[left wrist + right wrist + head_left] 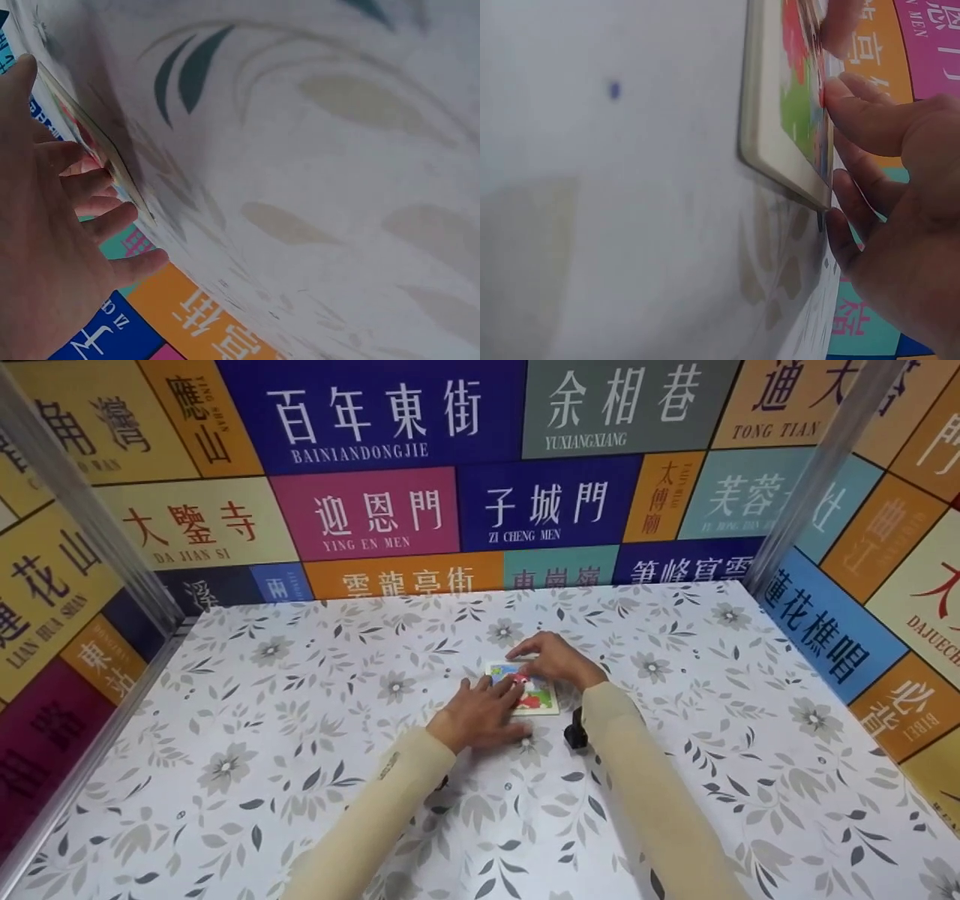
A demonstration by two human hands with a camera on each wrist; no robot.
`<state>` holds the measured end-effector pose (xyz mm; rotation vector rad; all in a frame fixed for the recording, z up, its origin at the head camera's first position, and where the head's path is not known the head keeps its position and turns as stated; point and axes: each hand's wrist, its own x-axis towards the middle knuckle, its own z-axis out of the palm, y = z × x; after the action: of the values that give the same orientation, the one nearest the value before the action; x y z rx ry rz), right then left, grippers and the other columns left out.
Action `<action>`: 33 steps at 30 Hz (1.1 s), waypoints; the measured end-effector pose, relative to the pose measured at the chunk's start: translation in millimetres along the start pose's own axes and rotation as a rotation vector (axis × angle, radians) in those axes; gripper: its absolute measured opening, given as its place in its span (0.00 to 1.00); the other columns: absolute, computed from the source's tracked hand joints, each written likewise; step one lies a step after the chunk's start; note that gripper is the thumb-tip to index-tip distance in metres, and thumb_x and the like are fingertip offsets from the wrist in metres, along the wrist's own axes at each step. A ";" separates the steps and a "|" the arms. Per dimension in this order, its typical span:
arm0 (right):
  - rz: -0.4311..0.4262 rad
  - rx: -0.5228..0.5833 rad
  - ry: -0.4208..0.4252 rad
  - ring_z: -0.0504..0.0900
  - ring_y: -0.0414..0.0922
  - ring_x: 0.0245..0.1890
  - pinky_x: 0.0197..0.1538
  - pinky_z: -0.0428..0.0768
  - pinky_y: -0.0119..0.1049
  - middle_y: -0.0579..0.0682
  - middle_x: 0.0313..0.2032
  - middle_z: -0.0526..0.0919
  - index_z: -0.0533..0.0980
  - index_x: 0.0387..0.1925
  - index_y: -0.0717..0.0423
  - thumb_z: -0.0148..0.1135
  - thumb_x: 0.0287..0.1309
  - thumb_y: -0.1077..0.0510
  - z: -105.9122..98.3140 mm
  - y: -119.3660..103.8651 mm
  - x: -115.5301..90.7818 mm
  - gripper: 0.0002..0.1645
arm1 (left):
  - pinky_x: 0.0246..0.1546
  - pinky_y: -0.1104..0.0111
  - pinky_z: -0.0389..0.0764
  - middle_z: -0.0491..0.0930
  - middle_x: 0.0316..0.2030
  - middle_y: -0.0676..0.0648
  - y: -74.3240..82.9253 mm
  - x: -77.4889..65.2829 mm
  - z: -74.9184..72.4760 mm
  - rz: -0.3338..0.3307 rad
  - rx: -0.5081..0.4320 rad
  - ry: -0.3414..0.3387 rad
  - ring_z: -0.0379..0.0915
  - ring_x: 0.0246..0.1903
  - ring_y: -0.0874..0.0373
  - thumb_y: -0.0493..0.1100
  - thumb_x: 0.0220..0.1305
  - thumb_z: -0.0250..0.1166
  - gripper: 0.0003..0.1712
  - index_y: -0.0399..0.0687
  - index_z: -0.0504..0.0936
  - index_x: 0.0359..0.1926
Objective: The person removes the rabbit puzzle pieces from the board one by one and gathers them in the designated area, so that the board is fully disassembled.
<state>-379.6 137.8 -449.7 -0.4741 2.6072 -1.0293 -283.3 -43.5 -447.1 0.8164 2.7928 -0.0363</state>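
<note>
A small square picture board (pixel 546 703) with a pale rim lies flat on the patterned cloth, printed in green, red and blue. My left hand (pixel 484 712) spreads its fingers over the left part and hides some of the picture. In the left wrist view those fingers (pixel 112 225) reach across the board (pixel 112 161), seen nearly edge-on. From the far right, my right hand (pixel 559 660) holds the board at its edge. In the right wrist view its thumb (pixel 862 116) rests on the picture, and the other fingers bend along the far edge, close to the corner.
A white cloth (pixel 300 780) with grey leaves and flowers covers the table. Panels with large printed characters (pixel 360 510) stand behind it and at both sides. Clear corner posts (pixel 814 472) rise at the back. A black strap device (pixel 576 731) sits at the right wrist.
</note>
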 end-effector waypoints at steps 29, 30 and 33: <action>0.048 0.013 -0.020 0.69 0.52 0.70 0.75 0.62 0.56 0.52 0.63 0.78 0.86 0.49 0.45 0.59 0.61 0.71 2.1 -3.5 -0.7 0.23 | 0.73 0.35 0.51 0.42 0.81 0.54 7.2 -5.0 -9.3 -0.072 -0.142 -0.087 0.39 0.79 0.39 0.76 0.67 0.48 0.46 0.69 0.49 0.79; 0.053 0.015 -0.021 0.68 0.52 0.70 0.75 0.61 0.56 0.52 0.63 0.78 0.86 0.49 0.45 0.59 0.61 0.71 2.1 -3.6 -0.7 0.23 | 0.74 0.35 0.50 0.42 0.81 0.54 7.3 -5.0 -9.1 -0.074 -0.145 -0.090 0.38 0.80 0.39 0.76 0.67 0.48 0.46 0.69 0.49 0.79; 0.074 0.028 -0.030 0.67 0.52 0.71 0.76 0.60 0.57 0.51 0.64 0.77 0.86 0.49 0.44 0.57 0.61 0.71 1.7 -3.9 -1.2 0.24 | 0.74 0.35 0.49 0.42 0.81 0.55 8.4 -4.1 -9.0 -0.085 -0.155 -0.102 0.37 0.80 0.39 0.76 0.66 0.49 0.46 0.69 0.49 0.79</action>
<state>-377.1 134.6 -448.0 -0.3804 2.5601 -1.0255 -277.3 -37.9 -437.1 0.6400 2.6927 0.1192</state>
